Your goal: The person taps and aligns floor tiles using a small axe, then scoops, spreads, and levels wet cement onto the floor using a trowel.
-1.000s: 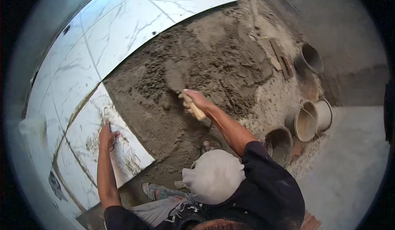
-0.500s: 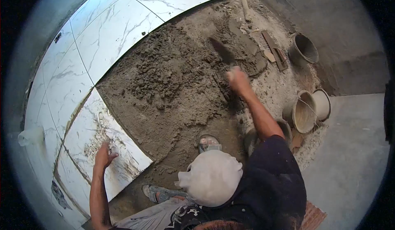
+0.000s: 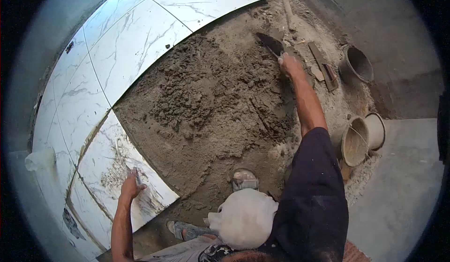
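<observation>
My right hand (image 3: 291,66) is closed round the handle of a trowel (image 3: 270,44). Its dark blade points up and left over the far right part of the wet mortar bed (image 3: 220,98). My left hand (image 3: 133,186) is open, thumb apart from the fingers, over a mortar-smeared white marbled tile (image 3: 157,198); whether it presses on the tile I cannot tell. That tile borders the left edge of the mortar, which is rough and lumpy in the middle.
More marbled tiles (image 3: 136,37) line the left and back. On the right are a wooden float (image 3: 323,67), a dark bucket (image 3: 356,65) and a tipped bucket (image 3: 355,142) against another. My sandalled foot (image 3: 244,180) stands at the mortar's near edge, beside a whitish rounded thing (image 3: 246,220).
My right hand has moved the trowel away and to the right, and the arm is more stretched out. My left hand stays over the smeared tile. The view has shifted slightly.
</observation>
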{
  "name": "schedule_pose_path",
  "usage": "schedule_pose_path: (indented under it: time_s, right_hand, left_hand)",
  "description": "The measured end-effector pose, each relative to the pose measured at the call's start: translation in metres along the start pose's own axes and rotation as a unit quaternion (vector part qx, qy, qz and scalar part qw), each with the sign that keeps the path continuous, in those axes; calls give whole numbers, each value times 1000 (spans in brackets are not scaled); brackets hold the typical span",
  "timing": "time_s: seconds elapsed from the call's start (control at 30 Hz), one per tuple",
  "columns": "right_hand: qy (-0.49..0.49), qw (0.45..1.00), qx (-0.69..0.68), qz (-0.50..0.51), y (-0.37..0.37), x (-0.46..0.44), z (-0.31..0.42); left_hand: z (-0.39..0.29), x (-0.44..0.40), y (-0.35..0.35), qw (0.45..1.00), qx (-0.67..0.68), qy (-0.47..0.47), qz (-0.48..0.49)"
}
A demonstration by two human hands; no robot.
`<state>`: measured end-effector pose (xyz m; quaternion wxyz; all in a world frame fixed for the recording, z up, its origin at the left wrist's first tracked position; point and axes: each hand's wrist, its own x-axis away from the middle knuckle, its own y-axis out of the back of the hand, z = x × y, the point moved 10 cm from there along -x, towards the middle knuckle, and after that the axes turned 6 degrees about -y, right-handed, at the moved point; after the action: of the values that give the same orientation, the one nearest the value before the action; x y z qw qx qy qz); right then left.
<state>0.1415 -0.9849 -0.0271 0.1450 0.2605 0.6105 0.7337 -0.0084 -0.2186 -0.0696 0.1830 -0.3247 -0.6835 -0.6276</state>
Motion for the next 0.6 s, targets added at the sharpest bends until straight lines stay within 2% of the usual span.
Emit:
schedule_pose_path:
  time_s: [0.07,0.13,0.27,0.33,0.53,0.57,0.6]
  right_hand:
    - [37,999,22,29,-11,3,5]
    - [118,982,-4,148,-17,24,19]
    - [187,967,-8,174,-44,58,6]
    - [211,958,-94,172,-48,94,12]
    - [116,977,-115,139,-36,187,38]
    - [116,976,-115,143,-40,195,43]
    - [133,979,-115,103,-34,199,50]
  left_hand:
    - [-1,3,-3,1000,9,-12,3]
    - [-1,0,-1,999,22,4,42]
    - [0,-1,-4,1000,6,-4,26]
    - [-7,2,1,999,5,-7,31]
    - [-2,-2,-4,997,1,-9,70]
    - [1,-2,-5,997,1,-7,73]
    - [1,-4,-4,997,13,-14,74]
